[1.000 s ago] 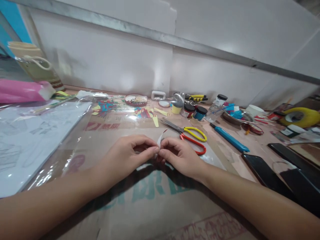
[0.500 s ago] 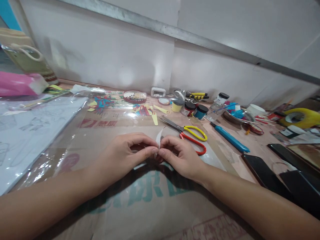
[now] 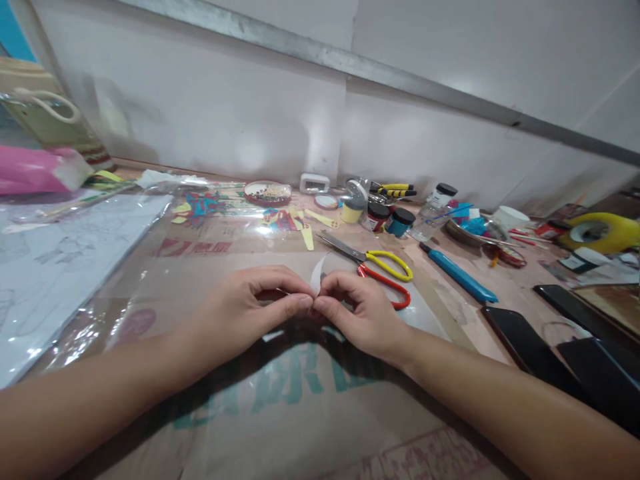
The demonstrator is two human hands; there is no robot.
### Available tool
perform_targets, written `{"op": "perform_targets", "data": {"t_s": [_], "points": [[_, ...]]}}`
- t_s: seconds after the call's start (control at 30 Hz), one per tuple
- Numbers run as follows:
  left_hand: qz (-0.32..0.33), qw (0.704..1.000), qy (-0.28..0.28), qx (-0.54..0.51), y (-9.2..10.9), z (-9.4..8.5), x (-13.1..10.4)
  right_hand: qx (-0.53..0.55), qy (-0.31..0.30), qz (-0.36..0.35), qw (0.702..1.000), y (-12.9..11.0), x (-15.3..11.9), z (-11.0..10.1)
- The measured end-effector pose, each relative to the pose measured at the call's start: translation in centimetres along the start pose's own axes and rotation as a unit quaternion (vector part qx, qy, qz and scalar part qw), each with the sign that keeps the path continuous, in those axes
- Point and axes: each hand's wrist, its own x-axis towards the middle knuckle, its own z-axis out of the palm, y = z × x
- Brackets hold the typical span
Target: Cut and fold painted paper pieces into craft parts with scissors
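A thin white strip point(image 3: 317, 273), perhaps paper or tape, rises curved from between my fingertips. My left hand point(image 3: 267, 297) pinches its lower end between thumb and index finger. Tip to tip with it, my right hand point(image 3: 353, 307) pinches at the same spot, thumb against curled fingers. The fingers hide the rest of the strip. Just beyond my right hand lie scissors point(image 3: 365, 260) with one yellow and one red handle, blades apart. Behind them are yellow cut pieces point(image 3: 307, 235). Under my hands is printed cardboard point(image 3: 260, 433) beneath clear plastic.
To the right lie a blue utility knife point(image 3: 460, 275), a dark phone point(image 3: 520, 340) and a roll of yellow tape point(image 3: 607, 235). Paint jars point(image 3: 400, 223) and a bead dish point(image 3: 267, 193) stand along the back. Drawing sheets point(image 3: 65, 267) under plastic lie at left.
The fingertips of both hands have come slightly closer together at the strip, which still stands up between them. The view has shifted very slightly.
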Motion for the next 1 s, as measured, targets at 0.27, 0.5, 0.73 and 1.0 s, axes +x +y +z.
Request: {"op": "perform_targets", "data": {"t_s": [0.27, 0.5, 0.73, 1.0], "points": [[-0.012, 1.0, 0.014, 0.01, 0.0, 0.1, 0.3, 0.016, -0.003, 0.008, 1.0, 0.1, -0.1, 0.1], [-0.017, 1.0, 0.003, -0.006, -0.2, 0.1, 0.3, 0.009, -0.01, 0.015, 1.0, 0.1, 0.0, 0.1], [-0.012, 0.999, 0.024, 0.035, -1.5, 0.2, 0.5, -0.096, -0.031, 0.057, 0.993, -1.0, 0.7, -0.9], [0.053, 0.953, -0.01, 0.299, -2.3, 0.7, 0.2, -0.299, -0.001, -0.028, 0.954, -13.6, -2.1, -6.5]]}}
